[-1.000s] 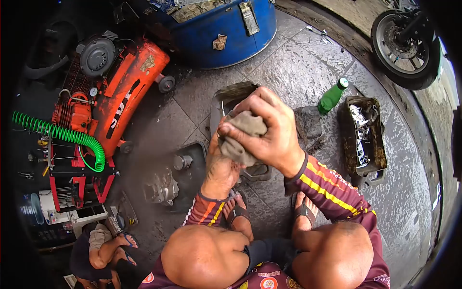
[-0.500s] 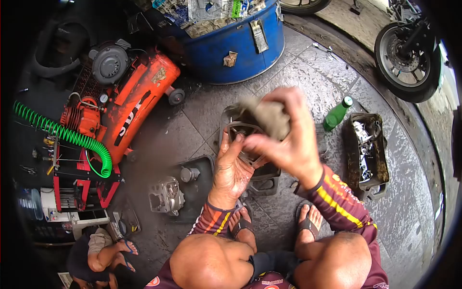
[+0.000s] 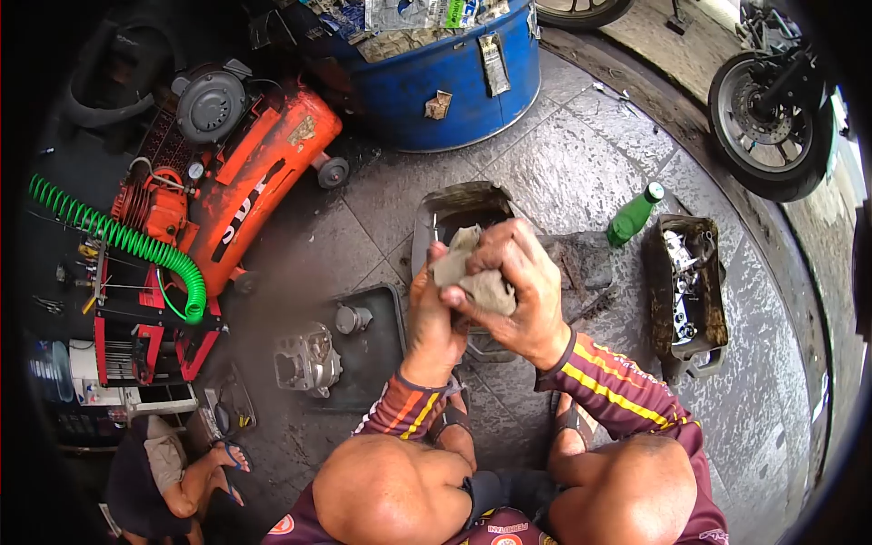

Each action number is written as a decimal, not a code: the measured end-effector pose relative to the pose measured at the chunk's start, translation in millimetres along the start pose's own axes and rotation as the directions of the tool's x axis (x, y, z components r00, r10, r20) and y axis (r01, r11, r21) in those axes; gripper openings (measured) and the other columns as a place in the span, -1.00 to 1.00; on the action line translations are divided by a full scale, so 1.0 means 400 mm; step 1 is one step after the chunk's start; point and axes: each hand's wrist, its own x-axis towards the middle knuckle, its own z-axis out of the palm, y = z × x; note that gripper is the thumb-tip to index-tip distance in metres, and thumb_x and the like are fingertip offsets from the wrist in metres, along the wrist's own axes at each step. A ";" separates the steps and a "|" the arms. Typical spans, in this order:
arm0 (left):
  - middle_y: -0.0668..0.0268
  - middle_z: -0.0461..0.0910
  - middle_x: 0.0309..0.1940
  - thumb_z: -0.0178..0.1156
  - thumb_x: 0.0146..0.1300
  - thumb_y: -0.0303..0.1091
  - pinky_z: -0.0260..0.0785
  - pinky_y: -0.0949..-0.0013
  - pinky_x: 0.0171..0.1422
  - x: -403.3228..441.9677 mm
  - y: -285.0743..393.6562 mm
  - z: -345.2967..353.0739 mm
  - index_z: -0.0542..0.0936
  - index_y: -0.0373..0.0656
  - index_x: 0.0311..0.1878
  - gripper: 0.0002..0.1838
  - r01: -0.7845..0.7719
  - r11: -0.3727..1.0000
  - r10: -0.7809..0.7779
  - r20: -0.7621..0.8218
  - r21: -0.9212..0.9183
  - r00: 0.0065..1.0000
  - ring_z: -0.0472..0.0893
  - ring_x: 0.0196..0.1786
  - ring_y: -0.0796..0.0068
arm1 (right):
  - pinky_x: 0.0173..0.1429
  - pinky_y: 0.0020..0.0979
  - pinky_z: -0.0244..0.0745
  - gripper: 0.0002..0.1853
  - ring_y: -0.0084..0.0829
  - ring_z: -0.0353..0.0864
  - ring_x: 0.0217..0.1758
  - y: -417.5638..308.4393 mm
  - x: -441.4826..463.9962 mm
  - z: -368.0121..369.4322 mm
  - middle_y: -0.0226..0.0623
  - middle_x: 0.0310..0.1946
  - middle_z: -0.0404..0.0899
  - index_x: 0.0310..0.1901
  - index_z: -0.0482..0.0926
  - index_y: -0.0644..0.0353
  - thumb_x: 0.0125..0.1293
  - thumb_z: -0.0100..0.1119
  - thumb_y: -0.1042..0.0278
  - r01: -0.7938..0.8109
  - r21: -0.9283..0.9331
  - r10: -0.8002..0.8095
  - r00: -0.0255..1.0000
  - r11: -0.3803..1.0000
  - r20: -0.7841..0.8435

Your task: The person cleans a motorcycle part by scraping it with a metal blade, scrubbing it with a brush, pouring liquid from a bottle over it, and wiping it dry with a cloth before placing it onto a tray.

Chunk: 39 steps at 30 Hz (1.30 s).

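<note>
The right hand (image 3: 527, 295) has its grip closed round a bunched rag (image 3: 452, 266), held against the left hand (image 3: 431, 329), whose own grip one cannot tell, above the floor (image 3: 368, 213) near a box (image 3: 423, 232).

You're in motorcycle repair workshop. Clock read on your view, twelve at top. Twelve: blue drum (image 3: 427, 109) heaped with paper and packaging scraps. Two: motorcycle wheel (image 3: 758, 127) with brake disc. Three: grimy open container (image 3: 714, 313) of metal engine parts (image 3: 683, 286). Eight: engine casting (image 3: 307, 361); piston (image 3: 352, 319) in black tray (image 3: 386, 368). Nine: green coiled air hose (image 3: 118, 243). Ten: orange air compressor (image 3: 259, 195). Stained tile floor (image 3: 772, 391) around you.
</note>
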 end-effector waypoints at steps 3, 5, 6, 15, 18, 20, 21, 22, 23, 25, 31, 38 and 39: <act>0.37 0.57 -0.46 0.02 0.46 0.22 0.41 0.46 -0.46 0.038 0.084 -0.027 0.50 -0.04 -0.29 -0.51 0.062 0.991 -0.068 -0.042 -0.121 0.997 0.56 -0.50 0.53 | -0.31 -0.30 0.49 -0.64 -0.25 0.52 -0.38 -0.016 -0.031 -0.010 -0.34 -0.47 0.44 -0.46 0.56 0.12 -0.06 0.63 0.16 0.039 0.131 -0.065 0.976 0.991 0.206; 0.35 0.42 -0.73 0.04 0.44 0.23 0.26 0.44 -0.65 0.043 0.119 -0.012 0.44 -0.01 -0.43 -0.49 0.014 0.999 -0.016 -0.072 -0.031 0.997 0.46 -0.73 0.47 | -0.33 -0.33 0.47 -0.60 -0.29 0.51 -0.39 -0.018 -0.056 -0.021 -0.33 -0.46 0.46 -0.47 0.56 0.14 -0.07 0.64 0.10 -0.039 0.084 0.017 0.969 0.996 0.246; 0.40 0.38 -0.64 0.02 0.44 0.25 0.14 0.49 -0.69 0.030 0.122 0.010 0.46 -0.04 -0.34 -0.49 0.003 1.000 -0.003 -0.115 -0.005 0.993 0.43 -0.70 0.51 | -0.33 -0.34 0.45 -0.58 -0.29 0.50 -0.42 -0.025 -0.037 -0.039 -0.31 -0.47 0.46 -0.49 0.55 0.16 -0.03 0.61 0.05 -0.144 0.170 0.126 0.986 0.975 0.108; 0.56 0.34 -0.58 -0.04 0.51 0.10 0.22 0.46 -0.42 0.060 0.001 -0.005 0.45 -0.11 -0.46 -0.48 -0.411 0.705 0.416 0.132 0.578 0.900 0.31 -0.52 0.68 | -0.31 -0.24 0.43 -0.63 -0.17 0.47 -0.39 -0.061 0.030 0.022 -0.23 -0.47 0.40 -0.35 0.54 0.22 0.09 0.52 0.14 -0.103 -0.127 0.125 0.977 0.986 0.175; 0.51 0.46 -0.49 0.01 0.51 0.08 0.32 0.47 -0.32 0.070 -0.041 -0.030 0.52 -0.13 -0.40 -0.51 -0.305 0.831 0.307 0.074 0.466 0.949 0.42 -0.40 0.70 | -0.29 -0.23 0.46 -0.62 -0.13 0.51 -0.41 -0.033 0.030 0.047 -0.21 -0.47 0.44 -0.36 0.47 0.22 0.13 0.50 0.18 -0.205 -0.127 0.227 0.954 0.971 0.196; 0.51 0.51 -0.47 0.07 0.48 0.09 0.35 0.47 -0.32 0.047 -0.035 0.002 0.55 -0.11 -0.39 -0.53 -0.023 0.987 0.035 -0.079 0.158 0.996 0.47 -0.38 0.70 | -0.32 -0.24 0.42 -0.61 -0.16 0.46 -0.45 -0.013 0.030 0.054 -0.20 -0.49 0.40 -0.39 0.44 0.24 0.10 0.53 0.22 -0.256 -0.139 0.278 0.945 0.956 0.170; 0.53 0.51 -0.49 0.10 0.46 0.10 0.35 0.47 -0.34 0.029 -0.027 0.034 0.56 -0.10 -0.40 -0.53 0.078 0.997 -0.080 -0.150 -0.016 0.985 0.48 -0.40 0.71 | -0.34 -0.25 0.39 -0.59 -0.17 0.43 -0.47 -0.010 0.027 0.052 -0.20 -0.49 0.37 -0.40 0.42 0.26 0.08 0.54 0.24 -0.208 -0.212 0.245 0.956 0.955 0.164; 0.55 0.51 -0.50 0.13 0.44 0.11 0.32 0.48 -0.39 0.040 -0.052 0.003 0.56 -0.08 -0.41 -0.54 0.050 0.999 -0.050 -0.062 -0.006 0.997 0.47 -0.44 0.72 | -0.35 -0.26 0.36 -0.57 -0.19 0.39 -0.48 -0.012 0.030 0.053 -0.21 -0.49 0.35 -0.42 0.39 0.27 0.06 0.56 0.27 -0.157 -0.263 0.206 0.964 0.952 0.168; 0.57 0.50 -0.52 0.17 0.41 0.13 0.29 0.50 -0.43 0.050 -0.076 -0.026 0.56 -0.06 -0.41 -0.55 0.020 1.000 -0.020 0.027 -0.002 0.999 0.45 -0.48 0.73 | -0.37 -0.26 0.30 -0.55 -0.19 0.32 -0.49 -0.029 0.025 0.057 -0.20 -0.50 0.31 -0.43 0.38 0.30 0.02 0.58 0.31 -0.128 -0.242 0.168 0.974 0.962 0.153; 0.59 0.44 -0.53 0.16 0.39 0.13 0.21 0.50 -0.43 0.065 -0.066 -0.031 0.55 0.01 -0.40 -0.59 0.116 0.992 -0.115 -0.024 0.051 0.993 0.39 -0.50 0.72 | -0.38 -0.27 0.29 -0.58 -0.21 0.34 -0.48 -0.036 -0.006 0.056 -0.19 -0.49 0.32 -0.40 0.43 0.33 0.02 0.57 0.31 -0.036 -0.268 0.087 0.980 0.963 0.181; 0.54 0.48 -0.45 0.13 0.41 0.08 0.32 0.51 -0.32 0.042 -0.068 -0.047 0.57 -0.07 -0.28 -0.62 0.228 0.972 -0.225 0.054 -0.064 0.973 0.46 -0.37 0.70 | -0.33 -0.35 0.35 -0.78 -0.26 0.38 -0.47 -0.027 0.012 0.063 -0.21 -0.49 0.39 -0.41 0.48 0.37 0.02 0.39 0.53 0.023 -0.177 0.026 0.963 0.984 0.267; 0.24 0.65 -0.28 0.20 0.34 0.12 0.50 0.31 -0.17 0.024 -0.086 -0.065 0.50 -0.15 0.05 -0.49 -0.454 0.772 0.316 0.351 0.445 0.882 0.68 -0.22 0.33 | -0.35 -0.29 0.48 -0.79 -0.24 0.56 -0.40 -0.039 0.027 0.040 -0.24 -0.45 0.50 -0.55 0.48 0.18 -0.16 0.39 0.47 0.099 -0.142 -0.047 0.942 0.985 0.334; 0.21 0.64 -0.27 0.19 0.34 0.11 0.51 0.29 -0.17 0.028 -0.083 -0.063 0.46 -0.16 0.10 -0.47 -0.601 0.596 0.397 0.455 0.532 0.797 0.68 -0.21 0.28 | -0.36 -0.29 0.47 -0.79 -0.23 0.55 -0.41 -0.044 0.025 0.041 -0.24 -0.46 0.48 -0.56 0.47 0.17 -0.17 0.39 0.48 0.171 -0.084 -0.128 0.919 0.982 0.372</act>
